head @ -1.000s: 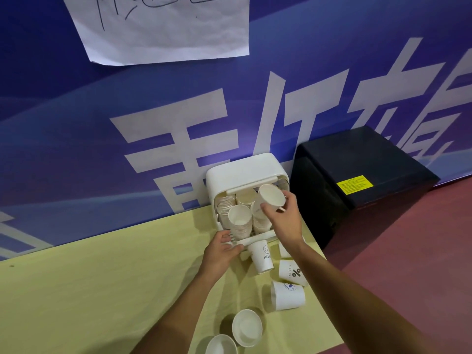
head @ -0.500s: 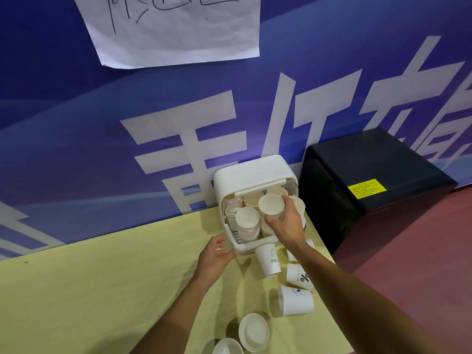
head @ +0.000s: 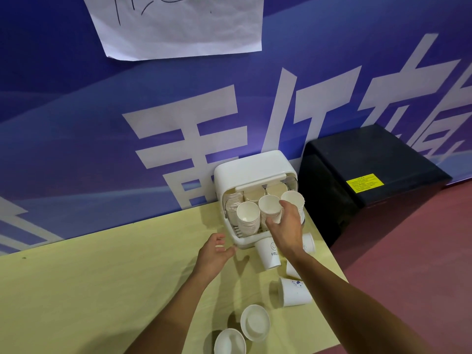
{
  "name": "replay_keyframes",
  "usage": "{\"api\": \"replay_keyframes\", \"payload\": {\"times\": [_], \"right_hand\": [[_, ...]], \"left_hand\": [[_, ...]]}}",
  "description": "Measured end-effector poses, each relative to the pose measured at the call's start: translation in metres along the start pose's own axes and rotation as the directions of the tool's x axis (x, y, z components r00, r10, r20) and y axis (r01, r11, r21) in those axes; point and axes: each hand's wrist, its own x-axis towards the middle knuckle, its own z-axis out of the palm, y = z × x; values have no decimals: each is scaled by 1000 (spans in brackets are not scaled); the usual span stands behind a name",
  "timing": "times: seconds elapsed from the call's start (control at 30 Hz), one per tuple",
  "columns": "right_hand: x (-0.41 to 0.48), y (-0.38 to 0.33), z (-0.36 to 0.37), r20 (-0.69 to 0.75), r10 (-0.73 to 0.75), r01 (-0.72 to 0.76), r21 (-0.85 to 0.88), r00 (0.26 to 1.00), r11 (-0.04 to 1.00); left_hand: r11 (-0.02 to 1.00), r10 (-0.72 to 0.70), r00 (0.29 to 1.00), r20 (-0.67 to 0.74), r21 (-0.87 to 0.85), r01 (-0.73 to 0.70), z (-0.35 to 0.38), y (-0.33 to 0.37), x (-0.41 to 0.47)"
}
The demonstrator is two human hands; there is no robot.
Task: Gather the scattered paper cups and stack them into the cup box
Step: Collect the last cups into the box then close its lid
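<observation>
While the right hand [head: 286, 227] curls its fingers round a paper cup [head: 269, 209] on the middle stack at the mouth of the cup box [head: 250, 166], the left hand [head: 213, 254] hovers relaxed, holding nothing, just beside the box's front left corner. The box sits against the blue wall at the counter's [head: 89, 290] far right corner. A HELLO cup [head: 268, 254] touches its front and a tipped cup [head: 293, 292] hugs the right edge. An upright cup [head: 255, 321] and its neighbour [head: 229, 342] stand by the near edge. The counter runs wide to the left.
</observation>
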Motion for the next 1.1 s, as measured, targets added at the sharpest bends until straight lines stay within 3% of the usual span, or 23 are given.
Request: {"api": "replay_keyframes", "payload": {"times": [0.17,0.4,1.1], "right_hand": [[-20,15,5,41,42,-42,-8,998,999],[-63,41,11,287,70,-55,-60,955,997],[-148,50,21,302,176,-117,-206,937,972]], "left_hand": [[1000,-17,999,40,16,16,-4,-9,-5],[996,-31,991,131,85,20,4,-26,-11],[979,-108,913,394,204,28,1,-75,-43]]}}
